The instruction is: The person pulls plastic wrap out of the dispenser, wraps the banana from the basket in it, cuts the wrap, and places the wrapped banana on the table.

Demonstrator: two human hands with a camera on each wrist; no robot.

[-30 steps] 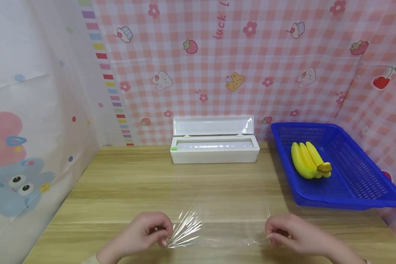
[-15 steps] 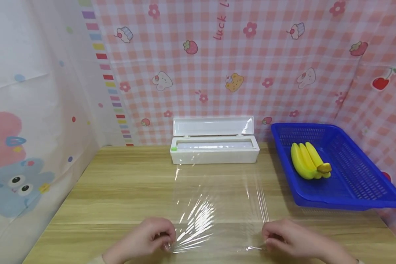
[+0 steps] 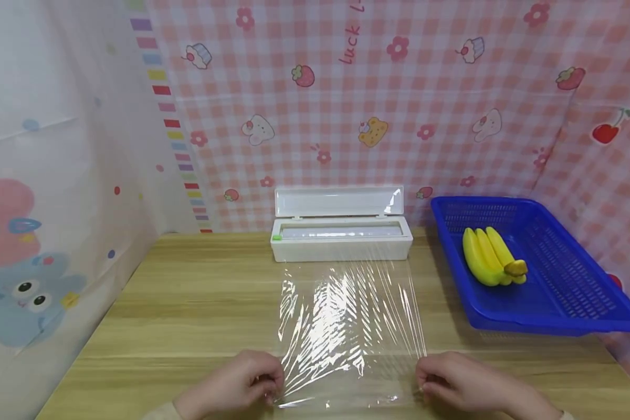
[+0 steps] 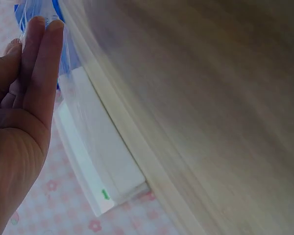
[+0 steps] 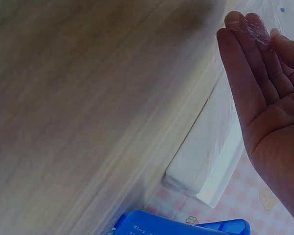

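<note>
Cling film (image 3: 336, 321) runs from white box (image 3: 341, 251); my left hand (image 3: 247, 379) and right hand (image 3: 454, 379) pinch its near corners (pull-out step, probably); next likely needs even tension.

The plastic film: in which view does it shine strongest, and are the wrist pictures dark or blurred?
Head view: white glare streaks across the plastic film, strongest here; left wrist view: dim, left hand shaded, table blurred; right wrist view: also dim, right hand shaded, table grain smeared.
</note>
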